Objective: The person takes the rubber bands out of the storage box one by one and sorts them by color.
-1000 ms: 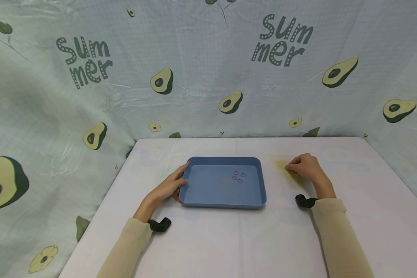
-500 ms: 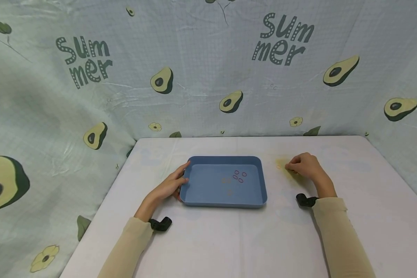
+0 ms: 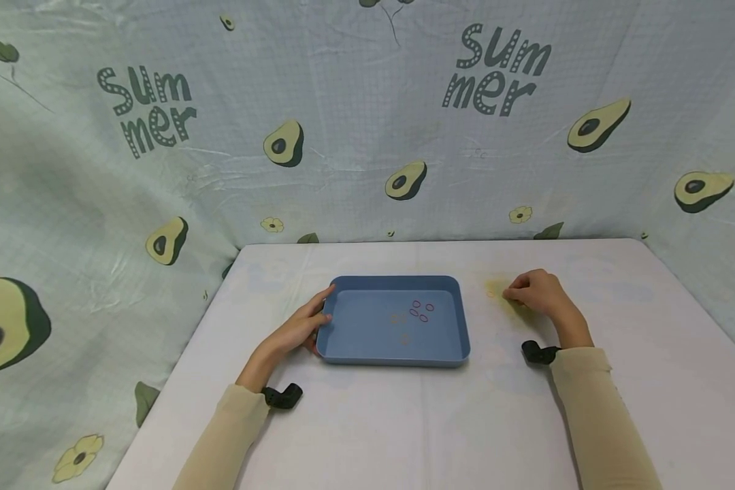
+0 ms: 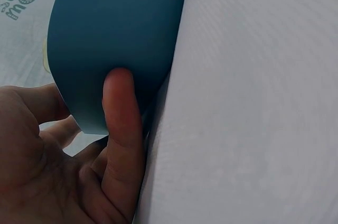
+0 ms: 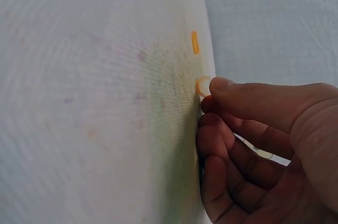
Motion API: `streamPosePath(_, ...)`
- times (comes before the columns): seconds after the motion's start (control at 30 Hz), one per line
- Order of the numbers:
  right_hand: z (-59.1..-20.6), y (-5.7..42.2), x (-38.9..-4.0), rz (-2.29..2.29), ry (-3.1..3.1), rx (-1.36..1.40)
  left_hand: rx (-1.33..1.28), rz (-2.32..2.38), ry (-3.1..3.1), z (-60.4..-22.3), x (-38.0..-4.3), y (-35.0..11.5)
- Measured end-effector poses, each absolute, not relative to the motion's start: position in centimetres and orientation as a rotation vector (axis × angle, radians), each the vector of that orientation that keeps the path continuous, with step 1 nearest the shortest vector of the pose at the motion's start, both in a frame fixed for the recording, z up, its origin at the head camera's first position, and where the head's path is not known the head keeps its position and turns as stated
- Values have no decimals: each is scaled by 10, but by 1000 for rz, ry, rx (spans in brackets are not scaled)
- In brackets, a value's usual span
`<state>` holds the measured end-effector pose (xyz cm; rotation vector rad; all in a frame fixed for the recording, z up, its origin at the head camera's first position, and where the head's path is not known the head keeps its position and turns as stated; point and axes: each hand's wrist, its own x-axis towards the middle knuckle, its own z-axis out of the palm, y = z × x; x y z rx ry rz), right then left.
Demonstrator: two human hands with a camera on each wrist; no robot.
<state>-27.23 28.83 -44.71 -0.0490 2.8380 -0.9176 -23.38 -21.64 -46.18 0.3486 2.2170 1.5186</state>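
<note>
My left hand (image 3: 295,329) grips the left end of a blue rectangular tray (image 3: 358,333), which lies flat on the table. In the left wrist view one finger (image 4: 122,108) presses the tray's outer wall (image 4: 113,28). Beyond the tray's right side, my right hand (image 3: 540,294) is low at the tabletop. Its thumb and forefinger pinch a small orange rubber band (image 5: 199,86), partly hidden by the thumb. A second orange rubber band (image 5: 195,43) lies on the table just past it. Several small red loops (image 3: 424,318) and faint orange loops (image 3: 406,339) lie inside the tray.
The table (image 3: 367,429) has a white cover with a yellowish patch (image 3: 496,286) near my right hand. Behind it hangs a pale avocado-print cloth (image 3: 343,102). Each wrist carries a black camera mount, one on the left (image 3: 283,396) and one on the right (image 3: 539,353).
</note>
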Motion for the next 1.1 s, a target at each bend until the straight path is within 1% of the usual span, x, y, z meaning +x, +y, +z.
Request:
streamPosePath(0.6,-444,286,-272,-905,2829,-44,336,1510,2228,-461,-232,-217)
streamPosePath(0.97,-434,273,-269,-947,2862,-89,338,1509,2222,-463,-233,-215)
streamPosePath(1.1,-427,263,-267,-978,2887,-177,329,1508,2226,-463,-232,-216)
